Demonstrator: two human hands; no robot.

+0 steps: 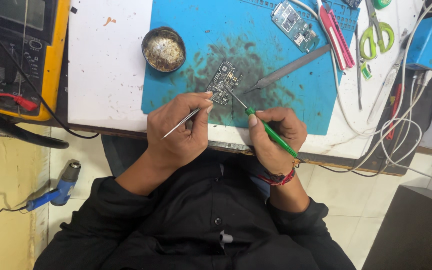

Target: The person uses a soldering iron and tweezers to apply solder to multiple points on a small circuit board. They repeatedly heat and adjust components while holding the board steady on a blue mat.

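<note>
Circuit board: lying on blue mat, counter.
Left hand: grip closed on tweezers, tips at board.
Right hand: grip closed on green screwdriver, tip touching board.

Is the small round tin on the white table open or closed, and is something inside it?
Open. The round tin shows no lid, and its inside is visible from above, holding a brownish, crusted residue. How deep that layer goes cannot be told.
</note>
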